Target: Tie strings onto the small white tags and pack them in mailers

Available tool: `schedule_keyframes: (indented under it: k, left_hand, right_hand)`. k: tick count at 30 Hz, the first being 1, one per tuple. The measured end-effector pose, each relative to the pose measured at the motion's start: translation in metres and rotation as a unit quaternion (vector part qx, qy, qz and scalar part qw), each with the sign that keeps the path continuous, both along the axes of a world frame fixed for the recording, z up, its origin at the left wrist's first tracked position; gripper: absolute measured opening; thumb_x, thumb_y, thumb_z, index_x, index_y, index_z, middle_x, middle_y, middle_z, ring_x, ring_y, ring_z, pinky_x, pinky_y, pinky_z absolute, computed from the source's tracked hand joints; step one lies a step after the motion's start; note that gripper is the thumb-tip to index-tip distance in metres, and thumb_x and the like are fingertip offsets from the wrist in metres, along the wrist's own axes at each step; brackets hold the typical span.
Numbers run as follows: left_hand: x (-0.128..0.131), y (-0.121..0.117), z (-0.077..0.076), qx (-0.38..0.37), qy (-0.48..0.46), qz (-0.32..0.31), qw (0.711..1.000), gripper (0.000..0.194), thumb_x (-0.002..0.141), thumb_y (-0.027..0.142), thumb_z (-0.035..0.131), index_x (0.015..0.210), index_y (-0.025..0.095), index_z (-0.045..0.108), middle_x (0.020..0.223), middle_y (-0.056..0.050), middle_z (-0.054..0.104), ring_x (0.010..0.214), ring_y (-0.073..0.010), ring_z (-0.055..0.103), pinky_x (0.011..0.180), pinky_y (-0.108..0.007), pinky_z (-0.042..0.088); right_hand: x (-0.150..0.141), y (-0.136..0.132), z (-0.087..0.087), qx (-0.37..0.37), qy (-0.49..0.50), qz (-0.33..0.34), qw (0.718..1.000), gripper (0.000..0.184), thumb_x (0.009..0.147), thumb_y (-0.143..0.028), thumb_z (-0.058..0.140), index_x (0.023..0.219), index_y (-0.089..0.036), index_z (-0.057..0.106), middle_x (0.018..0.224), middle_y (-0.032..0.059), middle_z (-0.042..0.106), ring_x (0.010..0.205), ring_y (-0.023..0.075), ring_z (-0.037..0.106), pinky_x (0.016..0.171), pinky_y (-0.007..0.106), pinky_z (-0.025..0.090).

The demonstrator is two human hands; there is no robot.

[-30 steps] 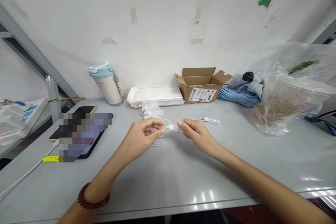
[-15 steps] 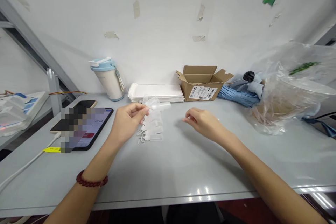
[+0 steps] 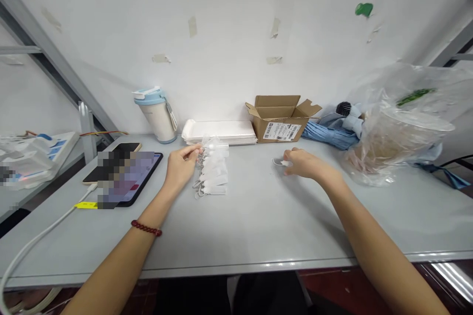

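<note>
Clear, small tubes with looped ends (image 3: 215, 177) look light, smooth and fairly stiff, best taken by the body. They overlap, perhaps six, uncertain, with one lone tube (image 3: 285, 163) at three o'clock. Left hand's (image 3: 180, 168) grip is clamped on the farthest piled tube's loop end; right hand's (image 3: 306, 163) grip is apart around the lone one. From the pile: two phones (image 3: 150, 172) at nine, one box (image 3: 283, 131) at two.

Workplace bench: grey tabletop (image 3: 236, 236), open shipping carton (image 3: 283, 130).
</note>
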State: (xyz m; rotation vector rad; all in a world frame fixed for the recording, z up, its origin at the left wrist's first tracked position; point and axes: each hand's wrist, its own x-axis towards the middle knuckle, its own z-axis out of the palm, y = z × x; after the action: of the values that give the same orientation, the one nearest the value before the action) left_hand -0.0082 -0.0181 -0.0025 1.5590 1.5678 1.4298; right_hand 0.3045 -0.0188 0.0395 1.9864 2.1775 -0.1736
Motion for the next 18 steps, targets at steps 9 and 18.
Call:
schedule_keyframes:
  k: [9, 18]
  left_hand:
    - [0.007, -0.012, 0.014, 0.022, -0.023, 0.053, 0.998, 0.024, 0.074, 0.026, 0.056, 0.09, 0.014, 0.068, 0.083, -0.006, 0.071, 0.07, -0.0155, 0.06, 0.062, -0.025, 0.047]
    - [0.028, -0.042, 0.028, 0.024, 0.038, -0.173, 0.984, 0.03, 0.084, 0.038, 0.052, 0.094, 0.016, 0.07, 0.08, -0.005, 0.067, 0.061, -0.0125, 0.054, 0.054, -0.023, 0.043]
  right_hand:
    - [-0.004, 0.0, -0.006, 0.053, 0.102, 0.07, 0.991, 0.018, 0.083, -0.02, 0.051, 0.091, -0.014, 0.065, 0.092, 0.012, 0.066, 0.08, 0.0196, 0.061, 0.064, 0.026, 0.041]
    - [-0.068, -0.039, -0.02, 0.105, 0.446, 0.243, 0.855, 0.027, 0.092, -0.032, 0.045, 0.11, -0.017, 0.059, 0.099, 0.0087, 0.066, 0.085, 0.0169, 0.06, 0.075, 0.029, 0.045]
